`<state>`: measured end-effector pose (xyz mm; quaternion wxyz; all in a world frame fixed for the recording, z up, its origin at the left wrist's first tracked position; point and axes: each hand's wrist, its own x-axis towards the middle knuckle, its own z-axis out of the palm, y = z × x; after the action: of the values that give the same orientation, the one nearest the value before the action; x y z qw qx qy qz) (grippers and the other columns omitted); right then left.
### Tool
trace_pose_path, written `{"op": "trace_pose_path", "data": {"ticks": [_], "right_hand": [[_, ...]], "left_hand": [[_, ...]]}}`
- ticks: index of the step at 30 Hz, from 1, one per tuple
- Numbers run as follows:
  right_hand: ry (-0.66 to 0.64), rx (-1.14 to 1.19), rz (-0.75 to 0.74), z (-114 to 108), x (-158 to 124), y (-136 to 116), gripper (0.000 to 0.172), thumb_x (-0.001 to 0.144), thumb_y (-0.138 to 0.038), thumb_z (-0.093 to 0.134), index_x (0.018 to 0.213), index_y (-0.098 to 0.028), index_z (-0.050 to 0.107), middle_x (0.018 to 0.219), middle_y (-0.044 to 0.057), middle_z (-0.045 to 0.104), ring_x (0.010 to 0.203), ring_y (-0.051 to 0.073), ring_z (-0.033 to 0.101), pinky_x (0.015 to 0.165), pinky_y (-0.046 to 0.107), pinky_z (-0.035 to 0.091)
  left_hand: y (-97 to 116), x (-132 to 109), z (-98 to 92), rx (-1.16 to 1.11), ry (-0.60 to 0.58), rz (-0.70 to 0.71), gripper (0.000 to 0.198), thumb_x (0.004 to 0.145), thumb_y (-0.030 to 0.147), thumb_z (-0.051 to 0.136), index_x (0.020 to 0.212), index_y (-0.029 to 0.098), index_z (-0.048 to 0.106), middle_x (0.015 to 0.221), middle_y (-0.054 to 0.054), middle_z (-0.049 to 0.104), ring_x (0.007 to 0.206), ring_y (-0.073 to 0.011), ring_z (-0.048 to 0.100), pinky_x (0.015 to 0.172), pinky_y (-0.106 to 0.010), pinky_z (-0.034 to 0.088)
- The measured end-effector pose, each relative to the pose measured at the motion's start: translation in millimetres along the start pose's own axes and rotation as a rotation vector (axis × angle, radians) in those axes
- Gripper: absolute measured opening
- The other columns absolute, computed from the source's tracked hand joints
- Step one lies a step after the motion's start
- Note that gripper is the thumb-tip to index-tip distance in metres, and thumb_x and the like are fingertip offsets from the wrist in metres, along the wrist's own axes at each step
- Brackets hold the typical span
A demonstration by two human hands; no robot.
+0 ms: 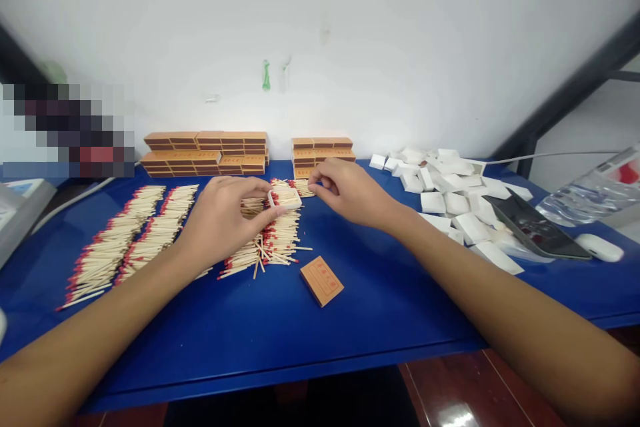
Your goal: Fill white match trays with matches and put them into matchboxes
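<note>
My left hand (pixel 227 213) grips a small white matchbox tray (pixel 296 204) between thumb and fingers, and red-tipped matches lie inside it. The tray is held over a heap of loose matches (pixel 283 237). Just to its right, my right hand (pixel 345 190) is pinched on the plain ends of some matches (pixel 303 187) at the back of the heap; how many it grips is hidden. In front of the heap, an orange matchbox cover (pixel 323 280) lies by itself on the blue table (pixel 240 340).
Two long rows of matches (pixel 107 253) spread at the left. Stacked orange matchboxes (pixel 205 153) and a smaller stack (pixel 323 147) line the wall. At the right are piled white trays (pixel 450 183), a dark phone-like device (pixel 535 230), a white mouse (pixel 600 247) and a plastic bottle (pixel 585 193).
</note>
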<state>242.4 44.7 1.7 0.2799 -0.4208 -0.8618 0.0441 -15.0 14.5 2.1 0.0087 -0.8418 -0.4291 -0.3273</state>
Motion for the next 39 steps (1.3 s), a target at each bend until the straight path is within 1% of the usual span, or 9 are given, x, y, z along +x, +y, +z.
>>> {"op": "trace_pose_path", "data": {"ticks": [4, 7, 13, 19, 24, 27, 30, 35, 39], "right_hand": [[-0.129, -0.037, 0.013, 7.8, 1.0, 15.8, 0.01, 0.096, -0.015, 0.061, 0.094, -0.017, 0.071, 0.09, 0.007, 0.062, 0.08, 0.018, 0.055, 0.071, 0.03, 0.037], [-0.169, -0.052, 0.037, 11.6, 1.4, 19.4, 0.009, 0.094, -0.015, 0.064, 0.094, -0.017, 0.074, 0.09, 0.007, 0.063, 0.079, 0.017, 0.055, 0.071, 0.029, 0.037], [-0.178, -0.056, 0.06, 11.1, 1.6, 21.9, 0.008, 0.093, -0.014, 0.065, 0.086, -0.015, 0.069, 0.085, 0.006, 0.064, 0.076, 0.016, 0.054, 0.069, 0.028, 0.036], [-0.132, -0.044, 0.03, 12.8, 1.1, 28.2, 0.005, 0.093, -0.017, 0.065, 0.097, -0.016, 0.067, 0.088, 0.005, 0.061, 0.077, 0.016, 0.053, 0.07, 0.028, 0.036], [-0.164, -0.023, 0.051, 13.7, 1.6, 28.3, 0.007, 0.093, -0.015, 0.063, 0.087, -0.016, 0.068, 0.087, 0.005, 0.062, 0.076, 0.016, 0.053, 0.07, 0.028, 0.036], [-0.15, -0.022, 0.052, 12.9, 1.4, 28.7, 0.003, 0.092, -0.015, 0.065, 0.091, -0.016, 0.067, 0.089, 0.005, 0.061, 0.076, 0.015, 0.053, 0.07, 0.028, 0.036], [-0.132, -0.034, 0.039, 12.4, 1.3, 29.0, 0.003, 0.093, -0.017, 0.065, 0.095, -0.016, 0.067, 0.088, 0.004, 0.061, 0.076, 0.016, 0.052, 0.071, 0.028, 0.035], [-0.168, -0.037, 0.049, 11.1, 1.7, 26.8, 0.005, 0.093, -0.015, 0.065, 0.089, -0.015, 0.068, 0.086, 0.005, 0.061, 0.075, 0.016, 0.052, 0.071, 0.028, 0.035], [-0.173, -0.032, 0.045, 9.5, 1.6, 27.1, 0.004, 0.093, -0.015, 0.065, 0.09, -0.015, 0.068, 0.086, 0.005, 0.062, 0.076, 0.016, 0.053, 0.071, 0.028, 0.036]], "left_hand": [[-1.3, 1.4, -3.1, 0.018, 0.012, -0.08, 0.038, 0.088, 0.058, 0.073, 0.104, 0.023, 0.074, 0.102, -0.004, 0.081, 0.098, -0.0282, 0.075, 0.089, -0.04, 0.053], [-3.1, 1.5, -3.9, 0.038, 0.017, -0.098, 0.038, 0.089, 0.057, 0.072, 0.105, 0.023, 0.073, 0.102, -0.004, 0.081, 0.1, -0.0292, 0.075, 0.092, -0.042, 0.053], [-3.6, 1.8, -2.6, 0.015, -0.001, -0.103, 0.038, 0.088, 0.059, 0.072, 0.103, 0.023, 0.073, 0.102, -0.004, 0.081, 0.099, -0.0275, 0.076, 0.093, -0.04, 0.054], [-3.8, 2.1, -2.6, 0.01, -0.003, -0.084, 0.04, 0.089, 0.06, 0.071, 0.105, 0.023, 0.073, 0.104, -0.006, 0.081, 0.1, -0.0286, 0.075, 0.096, -0.042, 0.054], [-5.2, 2.0, -2.4, 0.026, -0.003, -0.081, 0.04, 0.089, 0.06, 0.071, 0.104, 0.024, 0.074, 0.104, -0.005, 0.081, 0.099, -0.0289, 0.075, 0.095, -0.043, 0.053], [-4.8, 2.2, -2.6, 0.014, -0.01, -0.071, 0.04, 0.089, 0.06, 0.07, 0.103, 0.023, 0.074, 0.102, -0.005, 0.081, 0.097, -0.0284, 0.076, 0.093, -0.042, 0.054], [-4.3, 1.9, -2.9, 0.022, -0.015, -0.074, 0.039, 0.089, 0.059, 0.071, 0.105, 0.023, 0.074, 0.104, -0.005, 0.081, 0.099, -0.0287, 0.075, 0.096, -0.043, 0.052], [-5.0, 1.7, -2.9, 0.03, -0.009, -0.076, 0.038, 0.089, 0.057, 0.072, 0.106, 0.022, 0.073, 0.104, -0.005, 0.081, 0.101, -0.029, 0.075, 0.098, -0.043, 0.051], [-5.6, 2.3, -3.0, 0.022, -0.009, -0.068, 0.04, 0.089, 0.059, 0.072, 0.104, 0.023, 0.073, 0.103, -0.005, 0.081, 0.098, -0.0284, 0.075, 0.094, -0.042, 0.053]]}}
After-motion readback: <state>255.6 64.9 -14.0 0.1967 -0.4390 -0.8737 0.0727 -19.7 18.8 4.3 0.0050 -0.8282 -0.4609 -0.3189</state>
